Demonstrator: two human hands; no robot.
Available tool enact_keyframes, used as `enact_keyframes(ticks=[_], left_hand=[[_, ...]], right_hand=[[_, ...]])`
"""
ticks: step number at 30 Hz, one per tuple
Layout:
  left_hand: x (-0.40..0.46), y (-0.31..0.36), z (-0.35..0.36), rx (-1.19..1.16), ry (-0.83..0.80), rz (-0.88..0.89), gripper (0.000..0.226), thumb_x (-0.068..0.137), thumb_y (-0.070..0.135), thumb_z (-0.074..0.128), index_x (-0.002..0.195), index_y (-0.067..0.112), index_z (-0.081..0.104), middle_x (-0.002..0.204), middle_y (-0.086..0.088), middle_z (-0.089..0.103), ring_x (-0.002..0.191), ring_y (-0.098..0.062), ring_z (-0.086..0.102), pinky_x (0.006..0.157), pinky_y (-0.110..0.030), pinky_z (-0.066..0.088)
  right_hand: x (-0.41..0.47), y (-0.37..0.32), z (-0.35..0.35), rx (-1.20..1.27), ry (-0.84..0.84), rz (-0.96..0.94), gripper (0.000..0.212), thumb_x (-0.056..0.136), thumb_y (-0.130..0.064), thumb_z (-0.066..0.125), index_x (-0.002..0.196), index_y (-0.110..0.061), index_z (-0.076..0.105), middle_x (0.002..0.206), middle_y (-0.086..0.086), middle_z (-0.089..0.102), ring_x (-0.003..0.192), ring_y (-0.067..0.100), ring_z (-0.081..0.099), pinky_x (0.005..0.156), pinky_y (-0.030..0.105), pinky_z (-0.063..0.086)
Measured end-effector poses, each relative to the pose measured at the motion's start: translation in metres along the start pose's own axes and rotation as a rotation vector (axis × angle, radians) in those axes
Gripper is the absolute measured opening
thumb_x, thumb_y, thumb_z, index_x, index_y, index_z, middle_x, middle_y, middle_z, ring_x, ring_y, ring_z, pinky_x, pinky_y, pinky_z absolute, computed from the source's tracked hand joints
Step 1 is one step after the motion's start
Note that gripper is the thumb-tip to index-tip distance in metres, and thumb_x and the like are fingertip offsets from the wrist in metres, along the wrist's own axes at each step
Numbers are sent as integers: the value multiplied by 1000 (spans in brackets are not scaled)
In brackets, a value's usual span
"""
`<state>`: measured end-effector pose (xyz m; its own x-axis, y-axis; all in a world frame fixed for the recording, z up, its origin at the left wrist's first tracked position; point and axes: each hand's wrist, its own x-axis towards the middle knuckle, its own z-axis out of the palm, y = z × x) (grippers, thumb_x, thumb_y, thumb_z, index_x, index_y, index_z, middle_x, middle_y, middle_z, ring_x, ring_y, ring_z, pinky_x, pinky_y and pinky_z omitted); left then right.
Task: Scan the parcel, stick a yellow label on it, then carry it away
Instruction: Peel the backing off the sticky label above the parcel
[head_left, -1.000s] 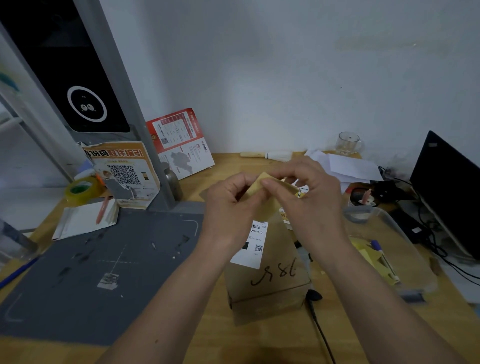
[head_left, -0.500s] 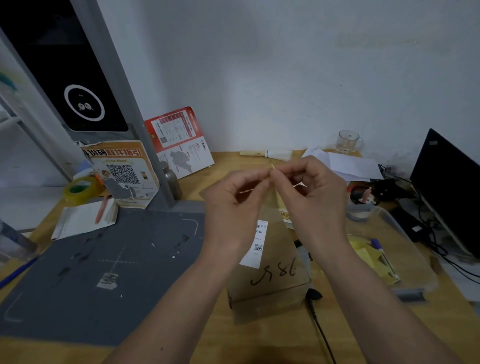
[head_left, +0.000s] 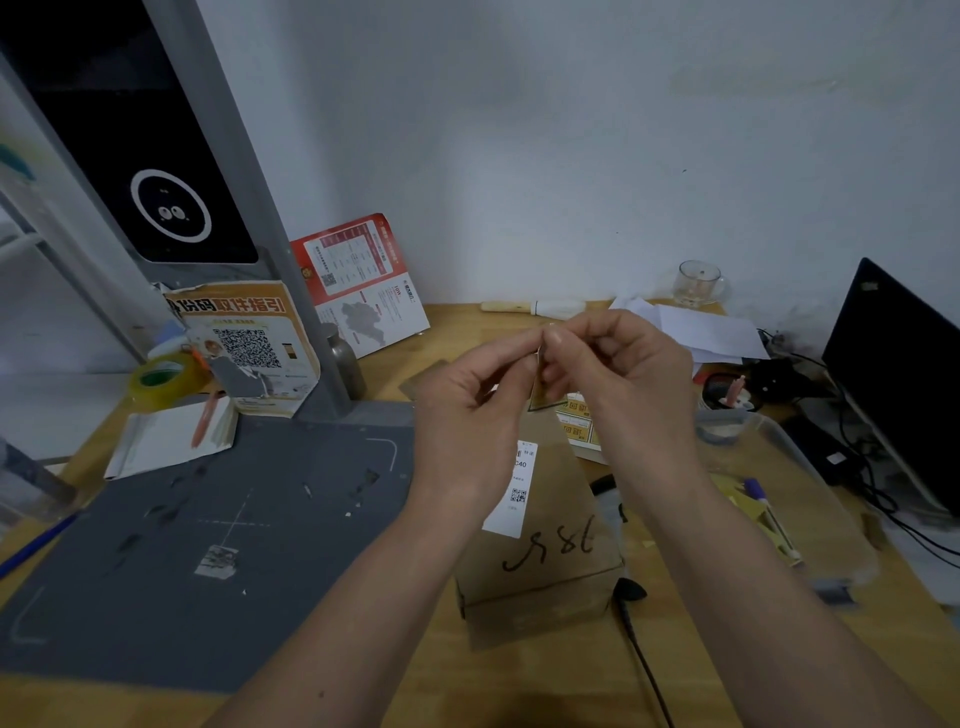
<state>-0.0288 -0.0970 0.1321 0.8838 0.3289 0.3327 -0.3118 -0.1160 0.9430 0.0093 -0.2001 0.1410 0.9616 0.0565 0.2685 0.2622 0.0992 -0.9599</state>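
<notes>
Now both hands raised above desk (head_left: 405, 696), fingertips meeting. Left hand (head_left: 467, 410) and right hand (head_left: 618, 374) each with grip pressed together on yellow label (head_left: 540, 387), held edge-on between them, hanging just over parcel. Parcel (head_left: 540, 551) flat on desk below hands, white sticker and handwritten marks on top. Grey scan mat (head_left: 208, 530) just left of parcel. Clear tray (head_left: 810, 519) to right.
</notes>
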Motion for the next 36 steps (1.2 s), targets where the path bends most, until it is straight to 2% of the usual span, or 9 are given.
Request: enact_keyframes(ticks=[4,10,15,18,24,27,30,33,36], left_hand=[[1,0,0,-26,8,18,28,88,-4,59,105,13,73,95,13,73,90,6,67,75,-5,47],[1,1,0,-42,36,43,26,88,0,61,93,22,74,86,16,74,86,4,68,72,-7,49],[1,-1,1,-60,-6,70,25,85,1,67,108,9,72,99,-2,76,93,-12,72,84,-26,57],[2,-3,2,-36,25,106,26,82,1,69,106,9,72,94,2,76,90,-9,72,79,-20,56],[4,-7,1,5,171,193,16,78,1,74,86,15,76,80,6,74,78,-11,73,70,-19,55],[4,-11,-1,153,232,312,13,78,3,75,78,16,73,75,13,71,73,-6,70,67,-19,54],[5,-15,-3,270,262,388,7,78,4,74,74,9,72,73,7,71,70,-13,70,64,-31,58],[5,-11,-3,301,270,414,9,77,4,75,74,12,71,75,13,68,72,-7,69,66,-19,56],[4,-2,-2,280,239,334,30,77,5,76,77,32,64,71,31,62,74,7,67,66,-5,48]], right_hand=[[1,0,-1,44,7,31,6,84,-4,63,79,-3,67,65,10,67,58,18,63,59,26,55],[0,-1,-2,106,-2,29,8,77,-8,73,84,-4,69,68,7,71,60,19,66,61,28,56],[-1,-2,0,102,64,23,4,78,-5,72,82,-5,73,76,10,75,73,26,72,67,27,59],[-3,-3,3,112,69,28,4,78,-3,71,78,-6,71,72,7,74,71,25,72,66,27,59],[-5,-3,4,138,57,77,12,78,-10,73,82,1,69,78,18,71,71,30,69,76,48,59],[-7,-1,5,148,26,91,14,77,-10,74,82,2,69,81,21,72,74,31,71,73,43,61],[-8,-1,6,131,-6,80,9,77,-10,73,81,-1,72,81,18,74,74,29,73,71,35,60],[-8,-1,6,144,1,73,2,78,-6,72,77,-7,74,77,12,76,70,21,73,67,26,58],[-7,0,4,117,32,56,2,76,-8,74,77,-7,74,74,8,75,69,18,70,69,25,58]])
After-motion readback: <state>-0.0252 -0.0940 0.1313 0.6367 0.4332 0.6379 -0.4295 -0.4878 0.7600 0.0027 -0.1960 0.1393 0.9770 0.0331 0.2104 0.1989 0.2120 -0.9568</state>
